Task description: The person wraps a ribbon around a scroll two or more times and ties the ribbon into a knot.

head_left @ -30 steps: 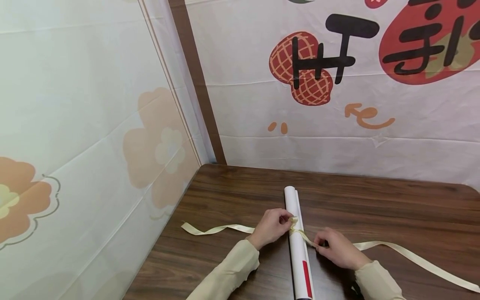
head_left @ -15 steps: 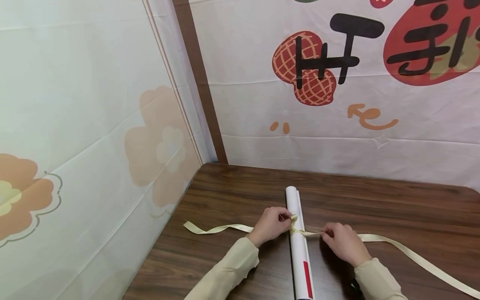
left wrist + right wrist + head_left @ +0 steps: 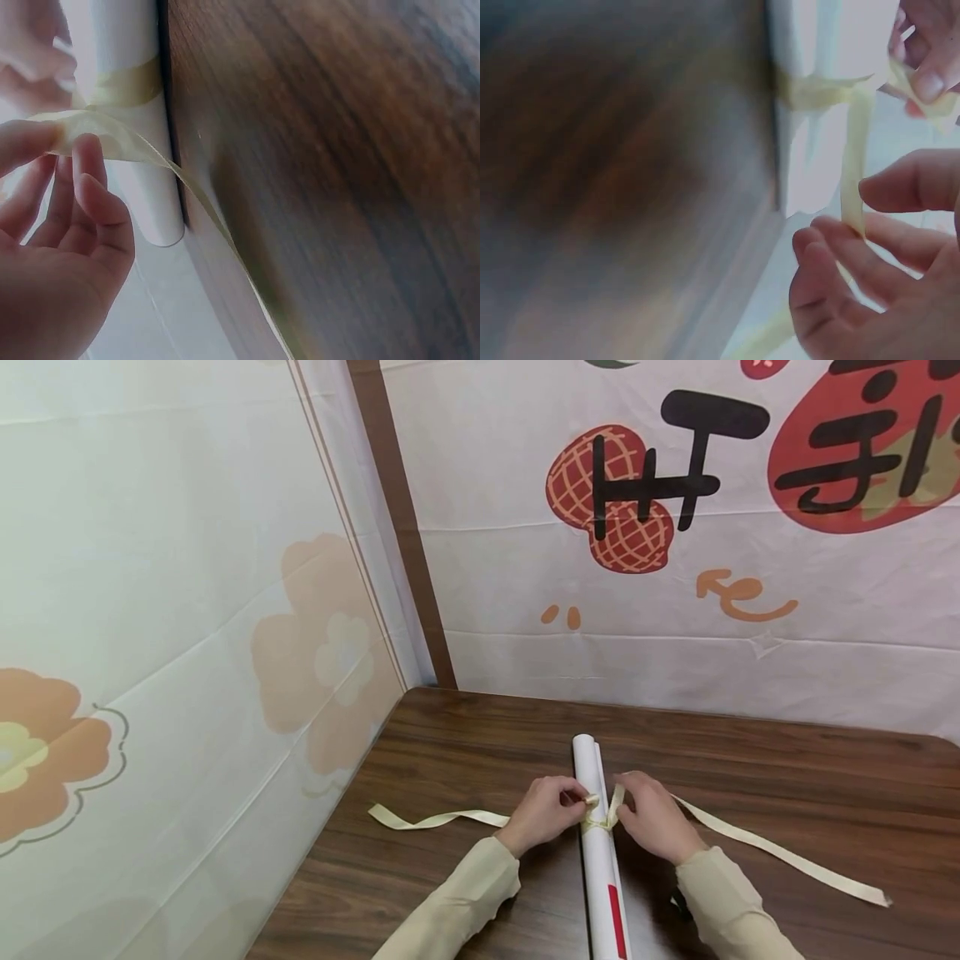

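A white paper roll (image 3: pixel 597 868) with a red strip lies lengthwise on the table, a pale yellow ribbon (image 3: pixel 431 820) wrapped round its middle. On the roll's left side my left hand (image 3: pixel 543 814) pinches a folded piece of the ribbon between thumb and fingertips, close over the wrap. My right hand (image 3: pixel 660 818), just right of the roll, holds the other end. In the right wrist view that ribbon length (image 3: pixel 853 161) runs from the wrap down between thumb and fingers. The left wrist view shows the ribbon (image 3: pixel 112 139) passing through the left fingertips and trailing across the table.
The brown wood-grain table (image 3: pixel 787 768) meets a printed white cloth backdrop (image 3: pixel 495 568) behind and another cloth (image 3: pixel 150 568) at the left. A loose ribbon tail (image 3: pixel 795 862) lies to the right on the table. A small dark object (image 3: pixel 679 906) shows beside the right sleeve.
My right hand first drew its ribbon end rightward, then came up and left towards the roll, raising the ribbon. The right tail slid inward. My left hand stayed nearly in place.
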Demonstrator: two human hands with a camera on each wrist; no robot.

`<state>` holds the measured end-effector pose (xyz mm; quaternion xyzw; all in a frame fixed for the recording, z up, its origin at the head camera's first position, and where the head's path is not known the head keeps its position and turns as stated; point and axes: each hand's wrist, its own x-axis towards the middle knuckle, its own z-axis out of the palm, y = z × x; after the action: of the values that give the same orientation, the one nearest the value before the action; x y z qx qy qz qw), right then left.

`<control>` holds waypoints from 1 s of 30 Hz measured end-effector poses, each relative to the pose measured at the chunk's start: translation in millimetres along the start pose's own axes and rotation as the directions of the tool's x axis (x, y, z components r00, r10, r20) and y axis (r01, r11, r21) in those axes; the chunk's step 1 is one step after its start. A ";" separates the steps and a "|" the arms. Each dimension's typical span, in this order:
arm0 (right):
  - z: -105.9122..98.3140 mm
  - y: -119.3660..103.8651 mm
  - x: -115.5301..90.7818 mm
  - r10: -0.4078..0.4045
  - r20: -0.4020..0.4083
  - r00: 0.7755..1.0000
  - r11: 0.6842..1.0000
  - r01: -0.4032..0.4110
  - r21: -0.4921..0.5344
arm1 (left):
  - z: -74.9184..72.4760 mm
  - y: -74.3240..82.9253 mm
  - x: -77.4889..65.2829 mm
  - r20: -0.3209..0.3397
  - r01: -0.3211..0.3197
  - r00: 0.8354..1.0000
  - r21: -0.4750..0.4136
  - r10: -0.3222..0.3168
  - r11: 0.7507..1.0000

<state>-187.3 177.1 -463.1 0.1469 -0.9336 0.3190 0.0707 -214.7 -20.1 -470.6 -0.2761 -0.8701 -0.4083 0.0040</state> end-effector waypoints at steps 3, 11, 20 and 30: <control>-0.5 -9.2 9.1 -0.040 0.049 0.998 0.999 0.038 0.035 | -0.3 0.5 -0.1 0.009 -0.002 1.000 -0.009 0.002 1.000; -2.0 -18.6 18.1 -0.121 0.188 0.975 0.982 0.090 0.166 | -1.8 2.5 -1.0 0.012 -0.011 1.000 -0.018 0.011 1.000; 2.8 -15.8 17.6 -0.187 0.240 0.953 0.957 0.121 0.264 | -3.8 0.4 -2.2 -0.021 -0.016 1.000 0.002 0.016 1.000; 5.2 -15.1 15.1 -0.165 0.235 0.958 0.951 0.091 0.295 | -3.0 0.6 -0.7 -0.015 -0.013 1.000 -0.001 0.013 1.000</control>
<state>-197.0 159.1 -455.1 0.2561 -0.8686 0.4211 -0.0517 -214.5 -22.3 -468.4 -0.2787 -0.8680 -0.4107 0.0130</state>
